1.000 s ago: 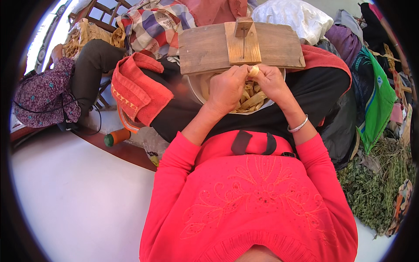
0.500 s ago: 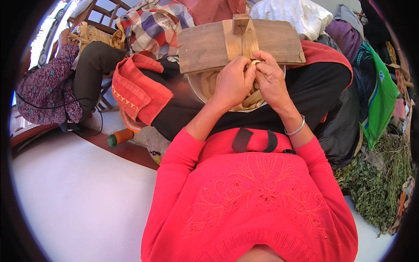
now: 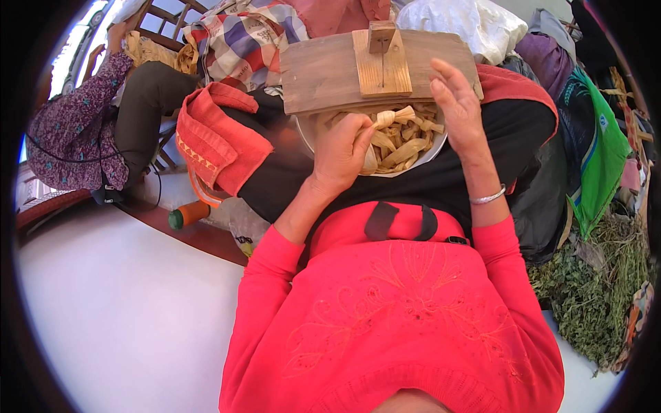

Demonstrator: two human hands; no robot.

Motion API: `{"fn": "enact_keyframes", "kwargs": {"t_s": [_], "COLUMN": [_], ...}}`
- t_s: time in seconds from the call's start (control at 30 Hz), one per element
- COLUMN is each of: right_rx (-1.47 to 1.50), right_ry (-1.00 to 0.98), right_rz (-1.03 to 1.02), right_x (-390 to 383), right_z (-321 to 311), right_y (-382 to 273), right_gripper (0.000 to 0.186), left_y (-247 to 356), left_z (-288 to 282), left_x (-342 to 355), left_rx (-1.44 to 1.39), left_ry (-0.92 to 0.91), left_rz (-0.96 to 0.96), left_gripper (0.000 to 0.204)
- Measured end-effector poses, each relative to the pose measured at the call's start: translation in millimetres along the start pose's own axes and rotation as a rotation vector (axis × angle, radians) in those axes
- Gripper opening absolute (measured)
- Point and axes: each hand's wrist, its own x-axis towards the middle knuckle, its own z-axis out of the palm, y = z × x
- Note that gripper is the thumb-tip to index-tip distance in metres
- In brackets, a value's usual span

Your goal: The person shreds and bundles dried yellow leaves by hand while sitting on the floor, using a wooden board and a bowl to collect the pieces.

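- Left hand (image 3: pixel 342 153), at 9 o'clock of the bowl (image 3: pixel 308 133): grip pinching the knotted strip (image 3: pixel 389 118).
- Knotted strip: above the bowl's heaped strips (image 3: pixel 406 153), free end toward 2 o'clock.
- Right hand (image 3: pixel 460 110), 2 o'clock: grip spread, raised.
- Board (image 3: pixel 317 72): across the 12 o'clock side.

Pale straw yellow is shown on the knotted strip (image 3: pixel 391 117), pretty much matched by the strips (image 3: pixel 407 150) in the white-rimmed bowl (image 3: pixel 304 140). The brown board (image 3: pixel 313 76) is topped with a lighter, streaky orange-tan plank (image 3: pixel 367 72). The pinkish-red sweater (image 3: pixel 385 344) is covered in orangey swirls, the coral towel (image 3: pixel 224 151) is trimmed yellowish, and the cloth (image 3: pixel 249 43) is checked red, white and blue.
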Motion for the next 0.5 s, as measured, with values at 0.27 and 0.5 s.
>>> {"fn": "enact_keyframes", "kwargs": {"t_s": [0.27, 0.5], "right_rx": [-0.110, -0.171], "right_ry": [-0.658, -0.384], "right_rz": [0.492, 0.181], "right_x": [25, 44], "right_z": [6, 6], "right_y": [-32, -14], "right_gripper": [0.020, 0.010], "left_y": [5, -18], "left_z": [-2, -6], "left_x": [39, 74], "left_rx": [-0.137, -0.534], "left_ry": [-0.108, -0.188], "left_rz": [0.028, -0.219], "left_gripper": [0.009, 0.008]}}
